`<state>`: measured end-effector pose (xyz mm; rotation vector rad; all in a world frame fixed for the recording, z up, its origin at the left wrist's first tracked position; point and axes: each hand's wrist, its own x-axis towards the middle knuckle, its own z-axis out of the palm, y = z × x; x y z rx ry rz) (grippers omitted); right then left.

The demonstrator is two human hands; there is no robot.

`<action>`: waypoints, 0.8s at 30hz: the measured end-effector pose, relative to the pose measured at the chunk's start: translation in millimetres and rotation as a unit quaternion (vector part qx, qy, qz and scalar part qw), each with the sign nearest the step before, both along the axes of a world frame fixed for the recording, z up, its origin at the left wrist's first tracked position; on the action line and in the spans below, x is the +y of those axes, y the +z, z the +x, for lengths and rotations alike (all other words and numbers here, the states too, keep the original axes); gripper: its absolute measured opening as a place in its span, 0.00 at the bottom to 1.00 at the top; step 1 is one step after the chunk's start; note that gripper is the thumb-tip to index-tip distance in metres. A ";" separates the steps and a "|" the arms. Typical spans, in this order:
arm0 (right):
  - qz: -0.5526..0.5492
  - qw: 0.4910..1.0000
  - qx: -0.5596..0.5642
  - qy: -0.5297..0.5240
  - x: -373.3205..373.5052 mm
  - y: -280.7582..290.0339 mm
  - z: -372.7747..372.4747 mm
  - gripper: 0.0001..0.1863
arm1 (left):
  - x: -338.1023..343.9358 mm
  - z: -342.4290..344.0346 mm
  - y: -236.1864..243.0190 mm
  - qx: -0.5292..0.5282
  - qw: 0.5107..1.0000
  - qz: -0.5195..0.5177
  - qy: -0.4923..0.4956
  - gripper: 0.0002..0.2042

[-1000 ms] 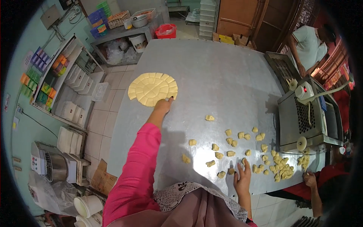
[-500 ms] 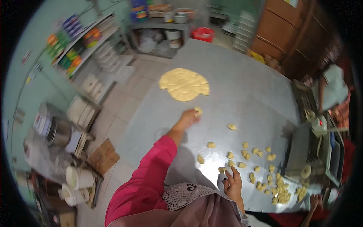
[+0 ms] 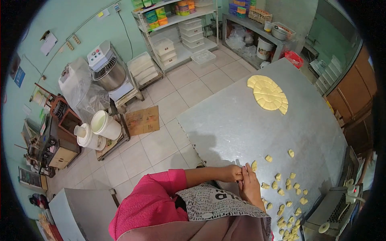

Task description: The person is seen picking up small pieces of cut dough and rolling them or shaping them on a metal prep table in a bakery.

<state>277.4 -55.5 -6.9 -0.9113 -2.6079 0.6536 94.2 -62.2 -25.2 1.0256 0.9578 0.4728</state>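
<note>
You're bringing your left hand (image 3: 232,173) and right hand (image 3: 250,185) together at the near edge of the table (image 3: 225,120), fingers pinching narrow around what looks like one dough piece (image 3: 253,165); grip is partly hidden. I'm reading this as shaping; next it's likely joining the small pieces (image 3: 287,186), well apart from the scored dough disc (image 3: 268,93).

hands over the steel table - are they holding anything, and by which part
It cannot be told for sure. The left hand and right hand are pressed together at the fingertips, hiding anything between them. A small dough piece lies just beyond the right fingertips.
</note>
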 end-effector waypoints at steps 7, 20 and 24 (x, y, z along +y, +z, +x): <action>0.035 0.994 -0.073 -0.077 -27.5 -9.4 14.9 0.17 | -12.2 13.1 -25.4 0.099 0.923 0.368 -0.052 0.09; 0.164 0.860 -0.139 -0.462 -70.3 -6.8 151.1 0.25 | 60.6 82.1 7.7 0.280 0.806 0.479 -0.206 0.31; 0.131 0.846 -0.063 -0.513 -91.4 -15.1 147.1 0.27 | 163.8 48.3 -35.6 0.222 0.844 0.483 -0.066 0.27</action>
